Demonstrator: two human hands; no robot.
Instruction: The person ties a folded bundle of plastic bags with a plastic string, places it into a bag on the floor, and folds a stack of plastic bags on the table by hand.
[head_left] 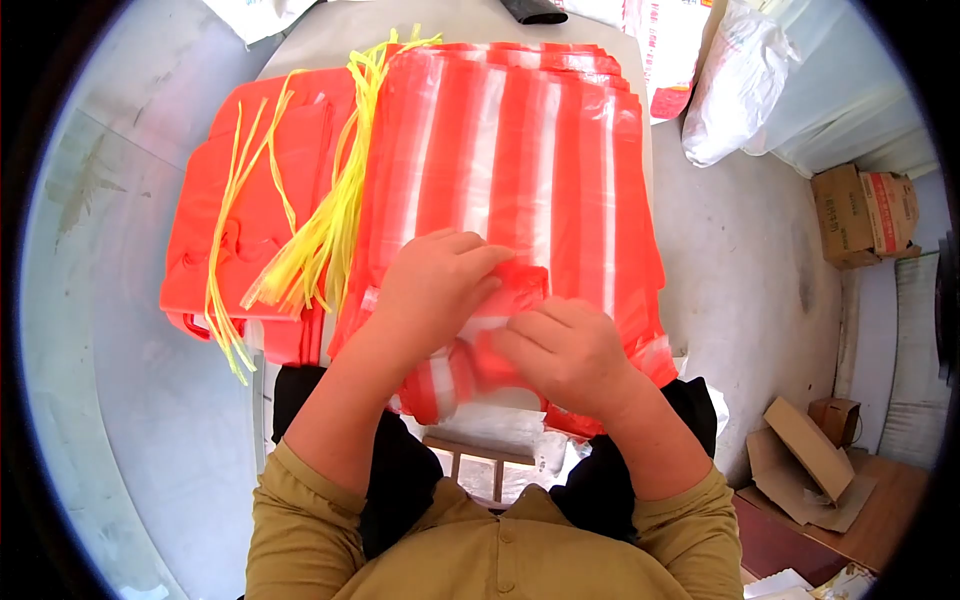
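A thick stack of red-and-white striped plastic bags [520,150] lies in front of me, its near end hanging over the table edge. My left hand [440,285] is closed, fingers curled on the gathered near part of a plastic bag [435,385]. Just to its right, my right hand [565,350] is closed on the same bunched plastic, with some blur around its fingers. A bundle of yellow plastic ties [335,235] lies along the stack's left side. Left of that is a pile of folded red bags [270,150] with a few loose yellow strands on top.
The pale table [320,40] carries both piles. A white plastic sack [740,80] is at the upper right. Cardboard boxes [862,215] stand by the right wall, and an opened carton [810,470] lies lower right. A wooden stool frame [478,452] shows between my knees.
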